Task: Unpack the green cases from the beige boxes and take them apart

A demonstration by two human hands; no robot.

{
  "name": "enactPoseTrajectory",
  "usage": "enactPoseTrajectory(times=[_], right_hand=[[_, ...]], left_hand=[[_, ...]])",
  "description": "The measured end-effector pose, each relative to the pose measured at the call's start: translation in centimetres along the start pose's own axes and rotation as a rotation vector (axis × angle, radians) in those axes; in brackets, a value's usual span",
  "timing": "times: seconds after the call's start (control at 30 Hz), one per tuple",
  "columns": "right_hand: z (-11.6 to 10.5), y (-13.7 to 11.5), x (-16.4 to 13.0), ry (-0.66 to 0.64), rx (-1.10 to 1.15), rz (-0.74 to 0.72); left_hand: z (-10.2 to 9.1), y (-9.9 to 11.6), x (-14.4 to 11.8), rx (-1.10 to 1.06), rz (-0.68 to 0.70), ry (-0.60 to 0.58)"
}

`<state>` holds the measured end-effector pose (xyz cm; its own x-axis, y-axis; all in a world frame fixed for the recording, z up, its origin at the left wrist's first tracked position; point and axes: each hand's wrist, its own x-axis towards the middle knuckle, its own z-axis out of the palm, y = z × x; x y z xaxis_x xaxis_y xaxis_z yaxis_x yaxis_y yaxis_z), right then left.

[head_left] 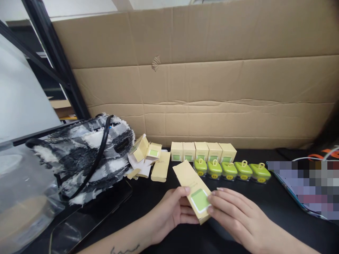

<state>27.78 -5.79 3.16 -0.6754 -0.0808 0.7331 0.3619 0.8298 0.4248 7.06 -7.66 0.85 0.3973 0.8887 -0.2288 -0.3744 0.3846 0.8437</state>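
I hold a flat, unfolded pale-yellow carton (192, 187) with a green square window between both hands, low in the middle of the view. My left hand (172, 211) grips its left edge with the thumb on top. The fingers of my right hand (233, 211) press on its lower right end by the green window. Behind it stands a row of several closed yellow boxes (202, 151). In front of that row sits a line of several green-lidded square jars (230, 170) with loop handles.
A black tabletop (265, 204) carries everything. A fuzzy black-and-white bag (82, 155) lies at left beside clear plastic (18, 197). Open yellow cartons and paper inserts (147, 158) are piled near the bag. A cardboard wall (212, 77) closes the back. A blurred phone-like object (307, 187) lies at right.
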Motion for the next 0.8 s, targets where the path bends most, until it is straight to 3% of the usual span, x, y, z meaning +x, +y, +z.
enactPoseTrajectory(times=[0.2,0.43,0.63,0.8], right_hand=[[0.0,-0.5,0.1,-0.009,-0.014,0.102],[-0.8,-0.8,0.9,0.004,0.072,-0.075],[-0.3,-2.4,0.4,-0.171,0.056,-0.041],[-0.3,-0.5,0.8,-0.156,0.001,-0.088]], left_hand=[[0.5,0.3,-0.1,-0.051,-0.049,-0.022],[1.0,0.1,-0.5,0.058,0.049,0.135],[1.2,-0.2,-0.9,0.153,0.089,0.188],[1.0,-0.2,-0.2,-0.111,0.064,0.067]])
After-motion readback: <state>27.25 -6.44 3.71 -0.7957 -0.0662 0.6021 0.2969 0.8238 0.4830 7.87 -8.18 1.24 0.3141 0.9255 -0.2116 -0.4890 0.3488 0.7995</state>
